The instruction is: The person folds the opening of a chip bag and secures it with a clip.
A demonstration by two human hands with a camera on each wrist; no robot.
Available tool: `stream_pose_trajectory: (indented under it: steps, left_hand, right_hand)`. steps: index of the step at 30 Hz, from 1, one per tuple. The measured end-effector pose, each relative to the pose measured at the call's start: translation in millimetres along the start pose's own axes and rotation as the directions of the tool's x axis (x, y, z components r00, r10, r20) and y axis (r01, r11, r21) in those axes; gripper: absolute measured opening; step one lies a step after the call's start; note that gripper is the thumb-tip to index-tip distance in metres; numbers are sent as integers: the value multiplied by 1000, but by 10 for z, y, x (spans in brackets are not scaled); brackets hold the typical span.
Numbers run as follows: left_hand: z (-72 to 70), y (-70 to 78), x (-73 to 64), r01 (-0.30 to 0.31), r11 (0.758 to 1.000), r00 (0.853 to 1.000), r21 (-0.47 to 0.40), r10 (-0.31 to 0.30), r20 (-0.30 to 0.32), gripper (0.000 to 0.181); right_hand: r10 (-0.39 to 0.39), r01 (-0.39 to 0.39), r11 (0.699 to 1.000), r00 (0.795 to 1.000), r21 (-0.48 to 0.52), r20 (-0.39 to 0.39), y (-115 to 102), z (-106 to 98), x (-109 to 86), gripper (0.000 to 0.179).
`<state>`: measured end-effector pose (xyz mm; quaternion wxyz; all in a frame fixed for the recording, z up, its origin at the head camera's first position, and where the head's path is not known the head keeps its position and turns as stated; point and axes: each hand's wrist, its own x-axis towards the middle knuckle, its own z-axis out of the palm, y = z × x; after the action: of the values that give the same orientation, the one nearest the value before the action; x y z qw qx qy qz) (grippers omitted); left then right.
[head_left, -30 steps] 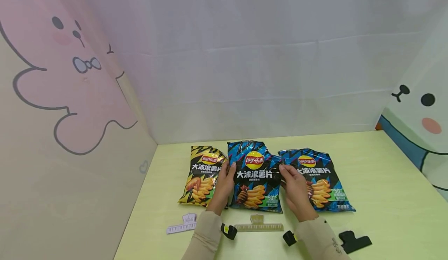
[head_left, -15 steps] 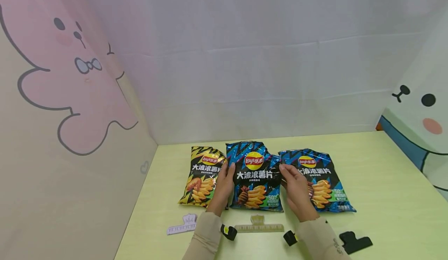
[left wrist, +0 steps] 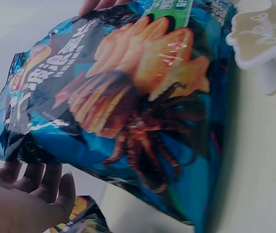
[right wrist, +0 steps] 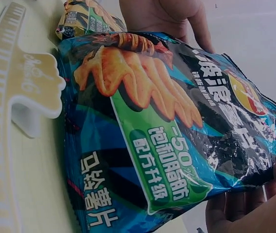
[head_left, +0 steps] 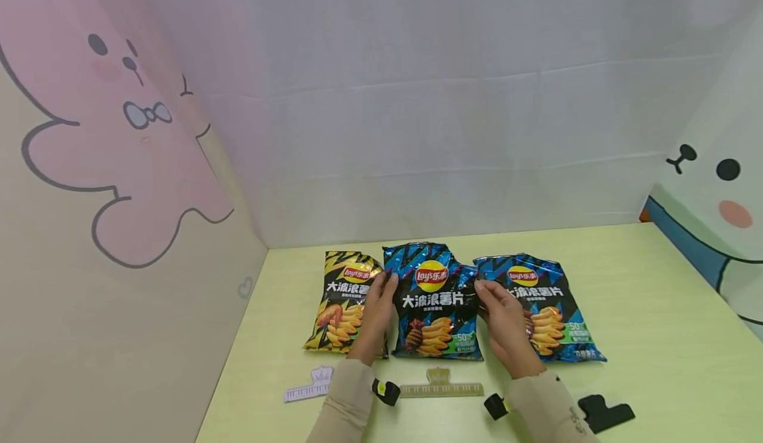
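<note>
A blue and black bag of potato chips (head_left: pixel 432 317) is in the middle of the head view, its top right corner torn away. My left hand (head_left: pixel 375 310) pinches its left edge, thumb in front and fingers behind, as the left wrist view shows. On the opposite edge my right hand (head_left: pixel 503 320) grips the same bag between thumb and fingers. To the left lies a yellow and black chip bag (head_left: pixel 342 314), partly hidden by my left hand. A second blue chip bag (head_left: pixel 551 310) lies on the right, partly behind my right hand.
Nearer the front of the pale table (head_left: pixel 667 297) lie a gold clip (head_left: pixel 440 387), a white clip (head_left: pixel 310 390) partly behind my left sleeve and a black clip (head_left: pixel 605 414). A grey-white curtain (head_left: pixel 447 132) hangs behind the table's back edge.
My left hand and the top left of the held chip bag have shifted slightly left. My right hand stays almost where it was. The other bags and the clips have not moved.
</note>
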<state>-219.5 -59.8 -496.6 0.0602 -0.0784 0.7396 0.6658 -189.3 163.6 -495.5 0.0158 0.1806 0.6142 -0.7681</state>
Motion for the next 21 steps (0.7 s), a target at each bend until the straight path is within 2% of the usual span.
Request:
stream_pose_trajectory:
  steps: [5,10,17,21]
  left_hand:
    - [-33,76,42,-69,998,997,1,69,14,64]
    - [-44,149,56,-92,996,996,7,92,21,54]
    - [-79,246,58,-124,992,992,3,124,24,56]
    - [-97,315,81,-168,986,986,-2,168,18,54]
  right_hand:
    - [-5,5,1000,1000,5,12,-2,-4,-7,27]
    - [-7,7,1000,1000,18,17,-14,-16,-13,24]
    - [-5,1,999,996,40,84,-16,-46,-41,22]
    - [-21,16,999,996,51,92,-20,-36,-31,20]
